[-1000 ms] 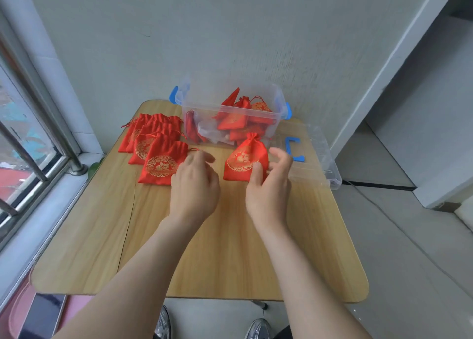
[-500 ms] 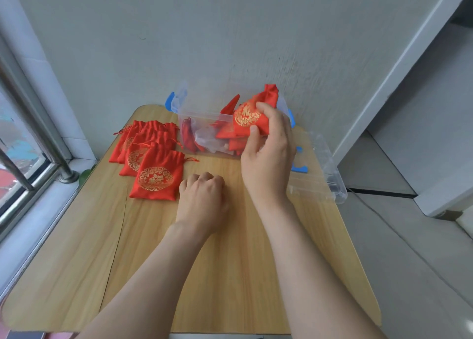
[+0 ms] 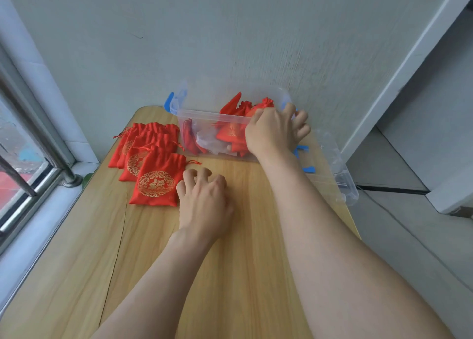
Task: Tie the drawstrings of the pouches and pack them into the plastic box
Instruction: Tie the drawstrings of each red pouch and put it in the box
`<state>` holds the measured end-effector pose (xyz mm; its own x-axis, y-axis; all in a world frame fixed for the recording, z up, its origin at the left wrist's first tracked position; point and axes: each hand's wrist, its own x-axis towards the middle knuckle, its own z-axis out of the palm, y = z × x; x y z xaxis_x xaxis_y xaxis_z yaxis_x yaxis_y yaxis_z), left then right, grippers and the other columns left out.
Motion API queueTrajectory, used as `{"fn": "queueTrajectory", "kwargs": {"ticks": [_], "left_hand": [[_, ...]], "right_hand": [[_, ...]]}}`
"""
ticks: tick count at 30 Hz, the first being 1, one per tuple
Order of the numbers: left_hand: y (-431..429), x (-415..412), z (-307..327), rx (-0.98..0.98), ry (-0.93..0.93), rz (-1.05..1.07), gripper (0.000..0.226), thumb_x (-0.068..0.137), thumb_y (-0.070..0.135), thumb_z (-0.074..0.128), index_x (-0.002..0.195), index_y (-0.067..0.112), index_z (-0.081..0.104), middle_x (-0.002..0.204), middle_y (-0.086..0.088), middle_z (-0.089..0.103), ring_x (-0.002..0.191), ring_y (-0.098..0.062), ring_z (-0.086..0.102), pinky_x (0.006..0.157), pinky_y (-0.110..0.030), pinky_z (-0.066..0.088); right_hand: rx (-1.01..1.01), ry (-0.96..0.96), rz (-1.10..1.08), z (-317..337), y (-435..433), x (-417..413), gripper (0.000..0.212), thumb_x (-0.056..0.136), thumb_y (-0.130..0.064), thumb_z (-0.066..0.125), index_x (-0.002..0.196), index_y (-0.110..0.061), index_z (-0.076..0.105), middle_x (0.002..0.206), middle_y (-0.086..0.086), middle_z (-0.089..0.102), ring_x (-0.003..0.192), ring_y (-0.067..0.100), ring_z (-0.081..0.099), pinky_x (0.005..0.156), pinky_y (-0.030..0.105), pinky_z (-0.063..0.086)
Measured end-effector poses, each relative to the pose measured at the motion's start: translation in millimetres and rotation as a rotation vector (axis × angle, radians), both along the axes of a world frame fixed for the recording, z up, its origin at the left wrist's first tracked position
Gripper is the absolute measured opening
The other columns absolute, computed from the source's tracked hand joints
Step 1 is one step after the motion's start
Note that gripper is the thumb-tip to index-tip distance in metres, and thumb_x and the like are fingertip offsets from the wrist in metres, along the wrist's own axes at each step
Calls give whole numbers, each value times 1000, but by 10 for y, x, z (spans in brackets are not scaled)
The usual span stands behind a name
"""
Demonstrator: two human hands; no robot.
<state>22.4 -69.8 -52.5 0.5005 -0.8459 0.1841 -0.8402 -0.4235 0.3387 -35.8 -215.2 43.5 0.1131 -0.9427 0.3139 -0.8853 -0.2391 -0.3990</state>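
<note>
Left grip and right grip are bare.

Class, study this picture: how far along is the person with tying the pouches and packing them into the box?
Done: several tied pouches already lie in the plastic box. In hand: the right hand is at the box's right end, on another pouch. Left: a stack of pouches, apparently untied, waits on the table beside the left hand, which holds none.

pouches left of plastic box, lid right, on table
</note>
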Motion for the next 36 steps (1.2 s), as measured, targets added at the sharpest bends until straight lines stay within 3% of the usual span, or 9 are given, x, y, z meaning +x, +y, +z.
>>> {"fn": "queueTrajectory", "kwargs": {"ticks": [5,8,11,15,17,21,28,32,36], "left_hand": [[34,102,19,-50,-51,181,35,84,18,64,118,11,67,133,-15,54,124,-41,40,101,-53,36],[93,220,19,-11,-84,327,32,78,16,70,108,5,65,117,-19,57,113,-44,49,95,-55,41],[182,306,60,41,-49,439,34,84,28,70,108,5,62,116,-19,57,113,-45,52,94,-54,41],[287,383,95,68,7,415,8,90,20,57,84,16,60,104,-8,61,103,-37,54,90,-46,39],[358,389,122,41,15,392,19,87,11,54,70,18,48,96,-6,62,99,-35,54,88,-45,38],[439,333,122,-68,46,362,16,93,13,44,77,17,45,92,-4,64,98,-35,56,89,-48,40],[646,30,287,-373,249,219,13,106,17,49,104,12,61,89,-6,70,83,-36,63,69,-47,49],[723,-140,444,-494,444,206,18,108,12,48,109,12,65,90,3,65,86,-27,60,75,-41,45],[696,-201,564,-544,841,158,29,107,8,43,102,20,68,94,0,75,91,-26,71,85,-52,60]], "right_hand": [[-122,-24,31,-216,273,-36,33,101,-28,52,132,-23,63,166,16,28,150,39,23,115,53,18],[-200,-69,77,-340,548,-71,55,82,-18,69,136,-24,60,163,17,33,147,42,31,113,55,24],[-224,-136,127,-423,818,-83,52,76,-15,70,126,-26,65,152,13,43,136,40,39,109,53,28],[-55,-153,207,-503,1063,-94,37,80,-17,67,114,-30,69,137,3,47,129,34,39,107,48,30],[14,-141,246,-496,1164,-120,32,85,-20,66,115,-31,69,131,-1,47,129,30,40,106,46,31],[209,-129,328,-456,1366,-211,24,96,-25,57,116,-32,69,125,-6,62,123,25,50,103,42,35],[653,-625,247,-337,1620,-405,30,97,-15,51,85,-27,76,95,-7,78,93,20,72,80,31,60],[706,-846,131,-328,1625,-515,22,96,-16,54,93,-13,76,105,10,78,99,29,74,89,44,61],[721,-1040,32,-342,1607,-618,40,90,-36,64,126,-18,64,117,5,74,107,21,72,79,32,56]]}}
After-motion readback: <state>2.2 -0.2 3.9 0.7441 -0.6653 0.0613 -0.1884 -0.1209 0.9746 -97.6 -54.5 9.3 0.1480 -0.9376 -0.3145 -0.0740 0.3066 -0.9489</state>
